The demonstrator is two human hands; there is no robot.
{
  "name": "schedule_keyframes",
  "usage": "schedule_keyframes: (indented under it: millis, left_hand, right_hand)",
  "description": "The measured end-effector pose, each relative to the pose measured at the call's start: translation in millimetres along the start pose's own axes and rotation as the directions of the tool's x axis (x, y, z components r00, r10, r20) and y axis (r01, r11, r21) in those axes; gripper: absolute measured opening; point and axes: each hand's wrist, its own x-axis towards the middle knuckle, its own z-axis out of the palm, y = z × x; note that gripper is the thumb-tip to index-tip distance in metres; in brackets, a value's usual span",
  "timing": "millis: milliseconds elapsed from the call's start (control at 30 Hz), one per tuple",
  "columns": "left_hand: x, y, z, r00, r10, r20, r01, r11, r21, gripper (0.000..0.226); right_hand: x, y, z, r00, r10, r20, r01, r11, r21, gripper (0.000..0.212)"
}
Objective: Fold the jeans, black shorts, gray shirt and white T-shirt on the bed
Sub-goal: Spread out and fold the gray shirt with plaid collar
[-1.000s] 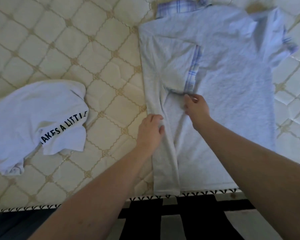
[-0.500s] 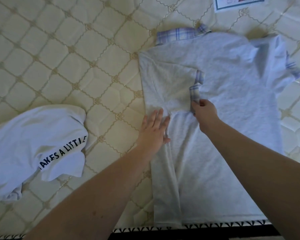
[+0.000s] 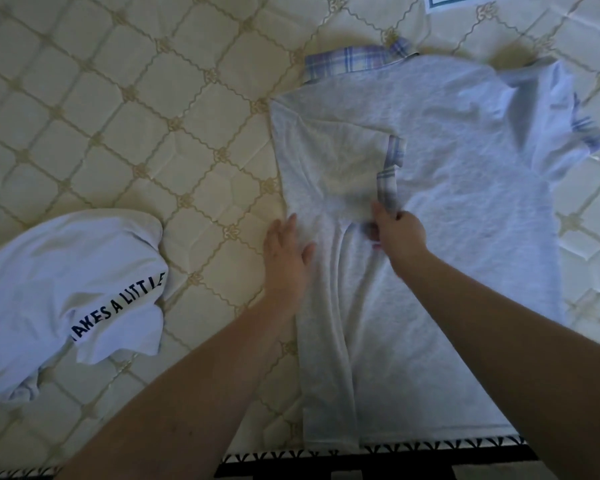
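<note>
The gray shirt with a plaid collar and plaid sleeve cuffs lies spread face down on the bed, its left side and sleeve folded inward. My left hand lies flat with straight fingers on the folded left edge. My right hand pinches the plaid cuff of the folded-in sleeve near the shirt's middle. The white T-shirt with black lettering sits crumpled at the left. Jeans and black shorts are out of view.
The quilted cream mattress fills the view. Its near edge with black trim runs along the bottom. A white paper label lies at the top edge, beyond the shirt's collar.
My left hand went from curled on the folded edge to flat on it. My right hand slid up along the sleeve cuff, still pinching it. The camera tilted further onto the bed.
</note>
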Motion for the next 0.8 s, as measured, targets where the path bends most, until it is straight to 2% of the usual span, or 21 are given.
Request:
schedule_keyframes:
  millis: [33,100,133,167,233,333,467,600,733,800]
  left_hand:
    - [0.2,-0.7,-0.3,0.994,-0.107,-0.024,0.101,0.979,-0.178,0.054]
    - [4.4,-2.5,-0.4,0.951,-0.305,0.051,0.295,0.847,-0.442,0.040]
    - [7.2,-4.5,-0.4,0.923,-0.366,0.117,0.376,0.792,-0.481,0.039]
    - [10.5,-7.0,-0.6,0.906,-0.390,0.165,0.420,0.780,-0.464,0.038]
    - [17.5,-14.2,0.4,0.898,-0.387,0.208,0.439,0.813,-0.383,0.034]
    - [26.2,-21.6,-1.6,0.907,-0.364,0.213,0.416,0.857,-0.305,0.027]
    - [30.2,-28.2,-4.0,0.914,-0.344,0.217,0.398,0.864,-0.309,0.024]
    - [22.8,-29.3,-1.6,0.897,-0.369,0.243,0.442,0.772,-0.457,0.024]
    - [7.6,-36.3,0.7,0.853,-0.352,0.385,0.521,0.590,-0.616,0.028]
    - [-4.7,-44.1,2.2,0.847,-0.288,0.447,0.528,0.558,-0.640,0.023]
  right_hand:
    - [-8.9,10.9,4.7,1.000,0.010,0.019,-0.009,0.999,-0.044,0.047]
    - [-24.9,31.1,18.0,0.996,0.013,0.085,-0.006,0.997,-0.076,0.043]
    - [-30.5,38.5,25.3,0.993,0.006,0.119,0.005,0.996,-0.092,0.042]
    - [-34.5,43.2,32.2,0.990,-0.009,0.139,0.024,0.994,-0.110,0.042]
    - [-36.9,44.8,41.8,0.988,-0.049,0.148,0.073,0.985,-0.158,0.041]
    - [-31.6,38.7,48.5,0.983,-0.076,0.165,0.127,0.938,-0.323,0.026]
    - [-28.3,35.2,47.5,0.987,-0.118,0.113,0.155,0.892,-0.424,0.018]
    - [-33.0,42.7,42.5,0.974,-0.199,0.109,0.227,0.870,-0.437,0.018]
    - [-42.8,53.0,42.6,0.949,-0.169,0.267,0.280,0.843,-0.459,0.024]
    - [-48.2,62.5,43.0,0.935,-0.146,0.324,0.303,0.805,-0.510,0.023]
